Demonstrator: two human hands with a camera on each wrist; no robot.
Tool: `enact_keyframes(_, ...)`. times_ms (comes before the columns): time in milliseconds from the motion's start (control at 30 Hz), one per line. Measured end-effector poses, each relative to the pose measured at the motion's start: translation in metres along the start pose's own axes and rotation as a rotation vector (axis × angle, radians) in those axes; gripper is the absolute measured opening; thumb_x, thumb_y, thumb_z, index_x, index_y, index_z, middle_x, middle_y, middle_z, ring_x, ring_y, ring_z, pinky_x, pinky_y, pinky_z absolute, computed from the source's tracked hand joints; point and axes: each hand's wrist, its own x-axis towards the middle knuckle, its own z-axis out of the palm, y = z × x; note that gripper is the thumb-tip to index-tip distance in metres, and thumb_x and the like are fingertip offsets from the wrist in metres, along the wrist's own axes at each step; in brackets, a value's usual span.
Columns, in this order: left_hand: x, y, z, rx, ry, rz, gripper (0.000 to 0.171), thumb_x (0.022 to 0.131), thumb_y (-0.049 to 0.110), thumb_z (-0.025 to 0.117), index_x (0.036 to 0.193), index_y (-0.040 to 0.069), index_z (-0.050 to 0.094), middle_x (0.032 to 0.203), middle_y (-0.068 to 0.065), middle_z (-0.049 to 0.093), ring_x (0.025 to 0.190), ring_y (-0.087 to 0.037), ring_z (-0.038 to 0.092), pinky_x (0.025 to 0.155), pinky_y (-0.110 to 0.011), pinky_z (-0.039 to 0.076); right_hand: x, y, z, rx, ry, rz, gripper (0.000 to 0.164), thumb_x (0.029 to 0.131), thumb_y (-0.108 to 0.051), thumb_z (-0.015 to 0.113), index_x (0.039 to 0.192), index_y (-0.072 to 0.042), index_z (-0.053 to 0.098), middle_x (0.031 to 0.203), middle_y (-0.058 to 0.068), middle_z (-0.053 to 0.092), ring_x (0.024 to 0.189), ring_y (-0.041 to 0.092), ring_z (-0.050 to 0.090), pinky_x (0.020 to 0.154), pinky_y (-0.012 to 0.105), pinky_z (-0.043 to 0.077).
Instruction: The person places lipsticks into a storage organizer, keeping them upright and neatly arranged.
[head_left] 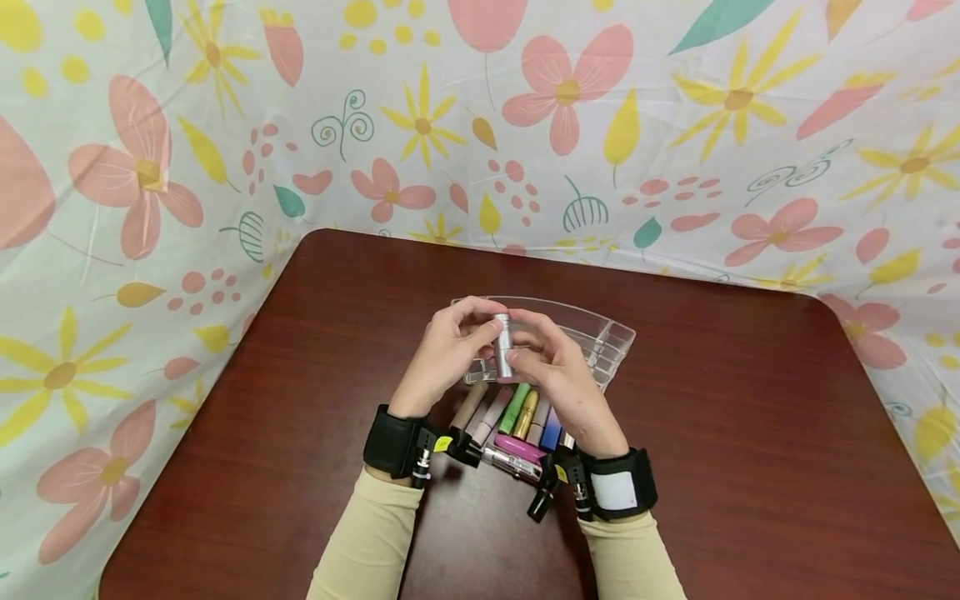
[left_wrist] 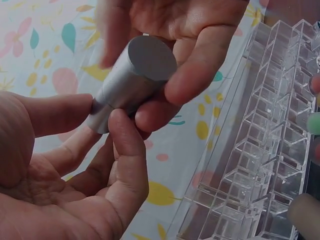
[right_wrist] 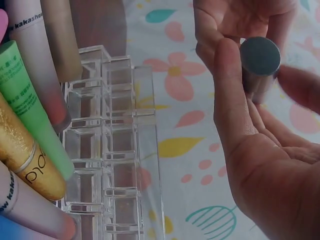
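Observation:
A silver lipstick tube (head_left: pixel 504 350) is held up between both hands, over the near side of a clear organizer (head_left: pixel 555 302). My left hand (head_left: pixel 442 358) pinches one end of it between thumb and fingers. The right hand (head_left: pixel 562 375) grips the other end, thumb on the near side. In the left wrist view a thin seam rings the lipstick tube (left_wrist: pixel 125 82) near the left fingertips, and its flat round end faces the camera. The right wrist view shows a flat, dark round end of the tube (right_wrist: pixel 260 56).
Several cosmetic tubes lie in a row before the organizer, among them a green tube (head_left: pixel 514 408), a gold tube (head_left: pixel 527 414) and a blue one (head_left: pixel 551 431). Crosswise below them lie a magenta tube (head_left: pixel 519 448) and a silver-and-clear tube (head_left: pixel 512 464). Floral cloth surrounds the brown table (head_left: pixel 750 417).

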Motion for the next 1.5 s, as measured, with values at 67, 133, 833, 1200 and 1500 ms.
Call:
enact_keyframes(67, 0.001, 0.001, -0.002, -0.029, 0.01, -0.007, 0.022, 0.102, 0.013, 0.06, 0.123, 0.013, 0.067, 0.115, -0.009, 0.062, 0.091, -0.018, 0.066, 0.078, -0.03, 0.058, 0.002, -0.002, 0.002, -0.011, 0.02, -0.013, 0.053, 0.098, -0.005, 0.063, 0.148, -0.017, 0.048, 0.131, 0.017, 0.062, 0.111, 0.028, 0.07, 0.086, 0.038, 0.061)
enact_keyframes(133, 0.001, 0.002, -0.006, -0.072, 0.015, -0.013, 0.023, 0.103, 0.01, 0.059, 0.125, 0.013, 0.066, 0.116, -0.009, 0.061, 0.094, -0.019, 0.066, 0.081, -0.03, 0.06, 0.005, -0.003, 0.004, -0.018, 0.064, -0.04, 0.051, 0.095, -0.002, 0.066, 0.143, -0.013, 0.053, 0.128, 0.014, 0.063, 0.108, 0.024, 0.069, 0.086, 0.036, 0.061)
enact_keyframes(833, 0.008, -0.038, -0.028, 0.465, 0.244, 0.067, 0.015, 0.095, 0.014, 0.071, 0.108, 0.014, 0.065, 0.112, -0.005, 0.074, 0.102, -0.021, 0.071, 0.084, -0.036, 0.056, 0.085, 0.015, 0.033, -0.129, 0.212, -0.126, 0.033, 0.089, 0.006, 0.067, 0.121, -0.001, 0.065, 0.113, 0.022, 0.069, 0.091, 0.014, 0.067, 0.077, 0.028, 0.06)
enact_keyframes(1200, 0.014, -0.032, -0.022, 0.457, 0.24, 0.057, 0.025, 0.103, 0.011, 0.055, 0.124, 0.016, 0.067, 0.122, -0.004, 0.07, 0.107, -0.021, 0.067, 0.088, -0.037, 0.053, 0.083, 0.018, 0.031, -0.35, 0.272, -0.168, 0.03, 0.089, -0.001, 0.069, 0.117, -0.01, 0.071, 0.113, 0.013, 0.074, 0.098, 0.027, 0.071, 0.073, 0.025, 0.055)
enact_keyframes(1500, 0.014, -0.033, -0.019, 0.502, 0.252, 0.081, 0.027, 0.102, 0.006, 0.051, 0.125, 0.011, 0.064, 0.117, -0.008, 0.067, 0.104, -0.024, 0.062, 0.092, -0.039, 0.05, 0.076, 0.026, 0.041, -0.475, 0.31, -0.29, 0.028, 0.084, 0.002, 0.072, 0.11, -0.011, 0.073, 0.109, 0.01, 0.076, 0.101, 0.027, 0.073, 0.08, 0.032, 0.057)
